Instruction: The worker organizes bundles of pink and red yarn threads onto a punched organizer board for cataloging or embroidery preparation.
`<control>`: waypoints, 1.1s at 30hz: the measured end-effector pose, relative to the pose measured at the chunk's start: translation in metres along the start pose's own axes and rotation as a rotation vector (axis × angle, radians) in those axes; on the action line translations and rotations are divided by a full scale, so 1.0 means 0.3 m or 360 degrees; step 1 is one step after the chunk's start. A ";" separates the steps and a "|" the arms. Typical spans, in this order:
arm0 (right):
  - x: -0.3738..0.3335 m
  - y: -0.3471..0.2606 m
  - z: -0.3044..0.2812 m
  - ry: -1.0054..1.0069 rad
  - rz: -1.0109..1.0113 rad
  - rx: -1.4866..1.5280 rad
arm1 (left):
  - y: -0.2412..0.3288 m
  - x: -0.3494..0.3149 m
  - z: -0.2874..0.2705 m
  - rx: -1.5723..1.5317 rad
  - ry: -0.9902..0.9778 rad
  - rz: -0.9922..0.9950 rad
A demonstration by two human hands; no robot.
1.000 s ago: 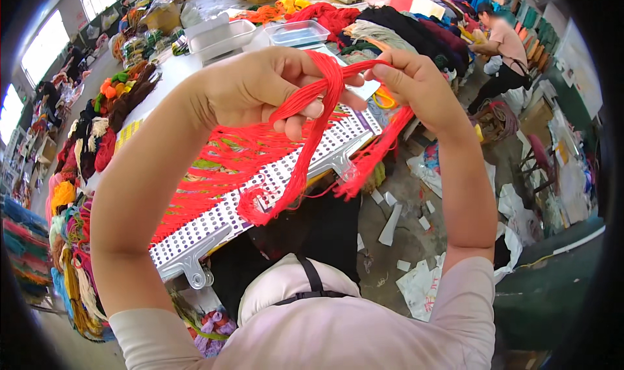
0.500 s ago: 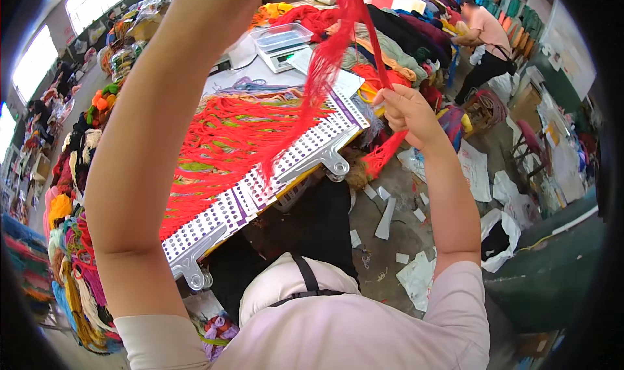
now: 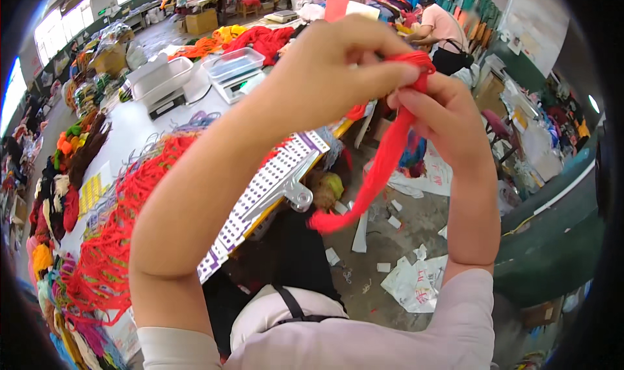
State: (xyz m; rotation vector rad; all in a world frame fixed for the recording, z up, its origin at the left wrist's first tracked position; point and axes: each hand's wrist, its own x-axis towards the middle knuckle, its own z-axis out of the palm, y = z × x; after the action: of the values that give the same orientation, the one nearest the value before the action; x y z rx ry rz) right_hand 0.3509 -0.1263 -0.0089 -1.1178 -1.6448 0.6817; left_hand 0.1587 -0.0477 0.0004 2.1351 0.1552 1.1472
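A bundle of red yarn is held up in front of me, folded over at the top. Its loose tail hangs down and curves left above the floor. My left hand pinches the folded top between thumb and fingers. Just beside it, my right hand is closed around the strands slightly lower, thumb on the yarn. Below my left arm, many red strands lie spread over the table. White cards with rows of holes run along the table's near edge, partly hidden by that arm, beside a metal clip.
Beyond the table top stand a scale with a clear tray and a white bin. Coloured yarn skeins are heaped behind. A co-worker bends at the far right. Paper scraps and a white bag lie on the floor.
My left hand has come down beside my right hand, and both now grip the yarn together. The bundle is gathered and folded at the top. My view has shifted, so the table appears further left.
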 end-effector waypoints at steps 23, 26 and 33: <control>1.546 0.541 -0.505 0.1213 -0.0903 -0.1234 | -0.908 -0.792 -0.089 0.1682 0.0078 -0.1343; 1.426 1.004 -0.561 0.0887 0.0157 -0.0966 | -0.927 -0.777 -0.087 0.1652 0.0066 -0.1348; 0.877 1.735 -0.516 0.1116 0.0812 -0.0469 | -0.929 -0.778 -0.076 0.1663 0.0044 -0.1339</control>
State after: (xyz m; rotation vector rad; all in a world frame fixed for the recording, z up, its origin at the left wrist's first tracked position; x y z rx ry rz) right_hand 0.6550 0.3165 -0.2835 -1.7758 -0.8733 0.2902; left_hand 0.0594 0.0779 -0.3267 2.3969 1.7910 0.5870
